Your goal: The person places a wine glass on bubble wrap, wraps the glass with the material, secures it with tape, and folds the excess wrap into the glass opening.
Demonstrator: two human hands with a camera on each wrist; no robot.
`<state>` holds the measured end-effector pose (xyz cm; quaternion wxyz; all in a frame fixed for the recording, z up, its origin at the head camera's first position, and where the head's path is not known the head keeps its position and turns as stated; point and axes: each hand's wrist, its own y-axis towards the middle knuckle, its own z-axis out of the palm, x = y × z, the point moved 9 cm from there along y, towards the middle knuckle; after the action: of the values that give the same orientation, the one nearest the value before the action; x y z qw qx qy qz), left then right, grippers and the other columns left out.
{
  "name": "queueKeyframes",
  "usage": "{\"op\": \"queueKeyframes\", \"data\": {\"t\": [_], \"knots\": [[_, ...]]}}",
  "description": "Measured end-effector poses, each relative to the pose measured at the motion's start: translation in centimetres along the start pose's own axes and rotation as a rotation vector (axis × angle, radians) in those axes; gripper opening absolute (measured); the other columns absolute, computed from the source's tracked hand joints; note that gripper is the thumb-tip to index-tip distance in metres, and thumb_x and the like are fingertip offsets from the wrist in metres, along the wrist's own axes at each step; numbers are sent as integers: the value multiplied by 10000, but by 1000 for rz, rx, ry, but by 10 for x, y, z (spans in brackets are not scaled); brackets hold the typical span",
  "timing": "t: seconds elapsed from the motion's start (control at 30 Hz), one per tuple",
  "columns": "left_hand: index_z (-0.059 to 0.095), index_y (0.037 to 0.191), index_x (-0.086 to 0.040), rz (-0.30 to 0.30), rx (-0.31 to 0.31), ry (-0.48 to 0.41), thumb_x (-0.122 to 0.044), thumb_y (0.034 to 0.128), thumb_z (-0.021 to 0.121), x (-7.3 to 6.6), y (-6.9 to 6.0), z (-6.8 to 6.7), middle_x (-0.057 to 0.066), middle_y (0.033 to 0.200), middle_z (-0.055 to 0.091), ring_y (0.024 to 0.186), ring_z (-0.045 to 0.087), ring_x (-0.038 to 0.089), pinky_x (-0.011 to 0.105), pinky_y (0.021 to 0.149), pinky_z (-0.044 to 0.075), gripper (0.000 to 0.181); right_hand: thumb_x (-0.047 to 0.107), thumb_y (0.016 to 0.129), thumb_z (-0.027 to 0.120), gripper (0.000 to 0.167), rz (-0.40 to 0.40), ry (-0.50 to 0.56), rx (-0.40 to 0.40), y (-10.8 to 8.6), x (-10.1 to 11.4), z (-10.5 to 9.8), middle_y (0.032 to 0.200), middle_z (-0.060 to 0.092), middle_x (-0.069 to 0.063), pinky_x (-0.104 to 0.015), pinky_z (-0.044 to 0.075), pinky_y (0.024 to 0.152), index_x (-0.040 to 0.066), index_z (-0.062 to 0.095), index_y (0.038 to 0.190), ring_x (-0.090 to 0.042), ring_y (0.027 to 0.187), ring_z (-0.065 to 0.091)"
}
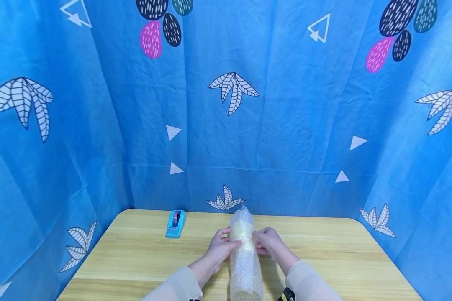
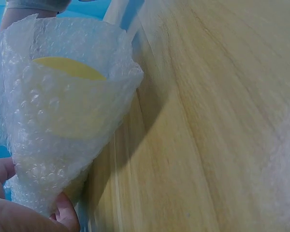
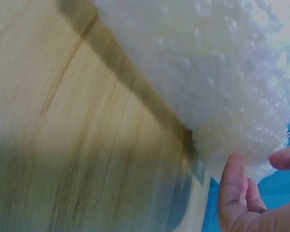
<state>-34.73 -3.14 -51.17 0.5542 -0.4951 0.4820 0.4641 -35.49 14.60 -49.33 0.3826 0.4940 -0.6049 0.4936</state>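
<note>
A long bundle of clear bubble wrap (image 1: 245, 267) lies lengthwise on the table, its near end toward me. Something yellow with a curved edge (image 2: 70, 67) shows inside the wrap in the left wrist view; what it is cannot be told. From the left side my left hand (image 1: 223, 247) grips the bundle, thumb over the top and fingers at its side. My right hand (image 1: 270, 242) holds the opposite side, with thumb and fingers bent about the wrap (image 3: 232, 116). Part of each hand's fingers is hidden by the bundle.
A blue tape dispenser (image 1: 175, 225) stands at the back left of the wooden table (image 1: 324, 251). Blue patterned cloth (image 1: 286, 125) hangs behind the table and along both sides.
</note>
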Motion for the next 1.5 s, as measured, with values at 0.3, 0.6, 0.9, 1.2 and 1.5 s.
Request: {"op": "queueKeyframes", "data": {"t": [0.3, 0.6, 0.9, 1.2, 1.5], "knots": [[462, 1386, -10, 9, -21, 42, -131, 808, 814, -2, -1, 0, 183, 1141, 577, 934, 611, 260, 388, 794, 567, 688, 145, 965, 567, 156, -20, -16, 6, -3, 5, 3, 755, 499, -69, -312, 554, 612, 22, 471, 960, -159, 634, 491], [464, 1388, -16, 23, -28, 50, -126, 810, 814, -2, -2, 1, 173, 1116, 586, 917, 616, 257, 383, 783, 564, 685, 198, 897, 674, 287, -8, -46, 0, -7, 6, 4, 757, 471, -48, -289, 542, 589, 26, 460, 980, -148, 630, 477], [464, 1399, -27, 24, -29, 87, -130, 793, 831, -2, 0, 1, 167, 1123, 583, 924, 606, 260, 393, 790, 557, 716, 187, 920, 658, 269, -3, -46, 1, -7, 4, 3, 718, 453, -21, -308, 546, 596, 13, 473, 1009, -144, 629, 471], [479, 1382, -33, 57, -36, 100, -110, 770, 843, -7, -1, 3, 148, 1076, 536, 893, 569, 243, 354, 767, 543, 716, 224, 900, 674, 318, 2, -55, -2, -6, 5, 4, 775, 477, -64, -300, 526, 587, 19, 464, 1022, -167, 647, 486], [479, 1380, -38, 75, -44, 99, -95, 769, 841, -11, -3, 5, 154, 1077, 534, 876, 568, 235, 344, 753, 548, 713, 309, 867, 728, 437, 10, -115, -16, -4, 4, 6, 785, 439, -46, -258, 467, 564, 20, 454, 1046, -152, 649, 428]]}}
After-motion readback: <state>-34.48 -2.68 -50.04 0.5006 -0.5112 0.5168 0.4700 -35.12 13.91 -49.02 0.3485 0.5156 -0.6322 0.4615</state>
